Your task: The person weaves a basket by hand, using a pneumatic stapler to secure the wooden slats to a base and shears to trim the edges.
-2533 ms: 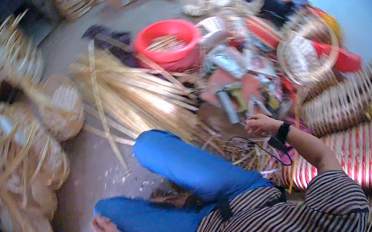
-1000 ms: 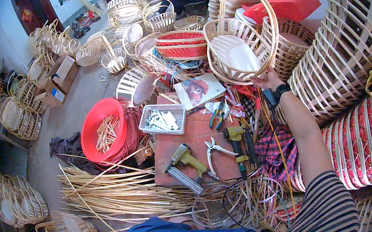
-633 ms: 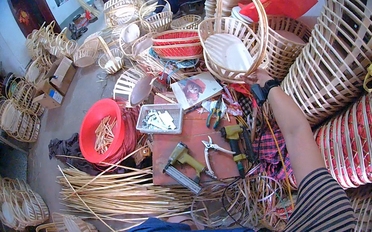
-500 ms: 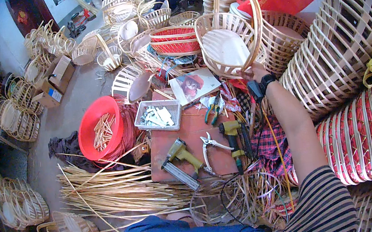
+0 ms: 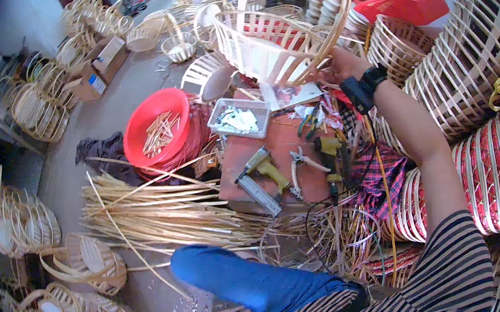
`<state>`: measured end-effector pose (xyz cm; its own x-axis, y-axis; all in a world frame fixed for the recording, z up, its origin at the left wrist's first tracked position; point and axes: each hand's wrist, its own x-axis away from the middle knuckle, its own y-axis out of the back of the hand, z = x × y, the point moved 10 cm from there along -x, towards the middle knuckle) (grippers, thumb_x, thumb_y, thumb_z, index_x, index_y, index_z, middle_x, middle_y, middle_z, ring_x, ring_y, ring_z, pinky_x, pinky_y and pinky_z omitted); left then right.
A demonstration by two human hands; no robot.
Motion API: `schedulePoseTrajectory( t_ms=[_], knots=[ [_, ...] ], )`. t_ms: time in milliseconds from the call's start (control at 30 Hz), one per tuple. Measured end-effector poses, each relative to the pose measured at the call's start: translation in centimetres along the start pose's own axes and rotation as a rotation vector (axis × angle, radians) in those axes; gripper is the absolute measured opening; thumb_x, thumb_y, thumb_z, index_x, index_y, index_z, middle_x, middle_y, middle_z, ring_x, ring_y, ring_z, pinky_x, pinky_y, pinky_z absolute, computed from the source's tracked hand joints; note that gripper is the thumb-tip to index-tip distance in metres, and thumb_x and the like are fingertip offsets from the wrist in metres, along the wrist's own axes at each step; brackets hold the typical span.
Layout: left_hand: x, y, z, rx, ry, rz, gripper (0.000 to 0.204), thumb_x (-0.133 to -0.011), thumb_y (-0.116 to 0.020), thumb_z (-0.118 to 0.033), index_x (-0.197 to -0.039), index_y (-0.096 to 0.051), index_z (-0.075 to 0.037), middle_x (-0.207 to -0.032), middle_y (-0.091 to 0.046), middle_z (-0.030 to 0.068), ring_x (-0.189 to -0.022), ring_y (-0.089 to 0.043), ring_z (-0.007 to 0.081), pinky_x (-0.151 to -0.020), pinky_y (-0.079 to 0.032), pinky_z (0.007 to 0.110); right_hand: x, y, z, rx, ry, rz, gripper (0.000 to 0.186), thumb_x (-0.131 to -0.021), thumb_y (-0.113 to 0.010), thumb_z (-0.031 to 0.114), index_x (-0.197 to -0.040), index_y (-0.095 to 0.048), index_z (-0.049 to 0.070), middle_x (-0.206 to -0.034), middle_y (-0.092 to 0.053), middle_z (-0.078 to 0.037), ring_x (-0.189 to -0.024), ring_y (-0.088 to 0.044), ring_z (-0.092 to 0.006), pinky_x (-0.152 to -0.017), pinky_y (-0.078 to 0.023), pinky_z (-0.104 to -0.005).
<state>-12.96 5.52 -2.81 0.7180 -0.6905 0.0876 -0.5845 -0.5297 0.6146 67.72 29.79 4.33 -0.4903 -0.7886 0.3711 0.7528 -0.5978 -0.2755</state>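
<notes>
My right hand [image 5: 344,65] is closed on the near end of an oval woven basket [image 5: 259,57] with a tall arched handle, pale open slats and a light solid base. It holds the basket tilted, in the air above the far side of a low reddish-brown work board [image 5: 238,186]. On the board lie a yellow-green nail gun [image 5: 268,171], white-handled pruning shears [image 5: 297,165], a green-and-black power screwdriver [image 5: 331,164] and a white plastic tray [image 5: 262,116] of small white pieces. My left hand does not show.
A red basin [image 5: 133,133] with short sticks stands left of the board. Long wooden strips [image 5: 150,213] spread before it. Tall stacked baskets [image 5: 454,72] and a red-and-white stack [image 5: 499,180] crowd the right. Several finished baskets [image 5: 87,259] line the left floor.
The basket in my right hand has moved from over the stacks at the back right, leftward and lower in the scene, tilting. My view has shifted, and more of my legs shows.
</notes>
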Motion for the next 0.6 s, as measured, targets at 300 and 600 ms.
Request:
schedulePoseTrajectory(
  t_ms=[300, 600],
  knots=[
    [-1.7, -2.8, -0.5, 0.17, -0.088, 0.003, 0.008, -0.078, -0.044, -0.009, -0.074, -0.046, -0.002, -0.05, -0.039, 0.0, -0.039, -0.034, 0.0047, -0.034, -0.024, 0.018, 7.2, -18.4, -9.2, -0.159, -0.53, 0.608, 0.044, -0.081, -0.031, 0.037, -0.111, -0.038, 0.005, -0.101, -0.043, -0.027, -0.049, -0.053, -0.0097, -0.042, -0.045, -0.0156],
    [0.3, -2.6, 1.3, 0.289, -0.067, -0.064, 0.009, -0.078, -0.041, -0.006, -0.072, -0.046, -0.002, -0.047, -0.036, -0.0013, -0.038, -0.034, 0.004, -0.034, -0.024, 0.017, 10.2, -26.1, -14.4, -0.02, -0.575, 0.738, 0.046, -0.081, -0.035, 0.037, -0.109, -0.039, 0.001, -0.096, -0.044, -0.031, -0.052, -0.054, -0.0111, -0.043, -0.046, -0.0172]
  ],
)
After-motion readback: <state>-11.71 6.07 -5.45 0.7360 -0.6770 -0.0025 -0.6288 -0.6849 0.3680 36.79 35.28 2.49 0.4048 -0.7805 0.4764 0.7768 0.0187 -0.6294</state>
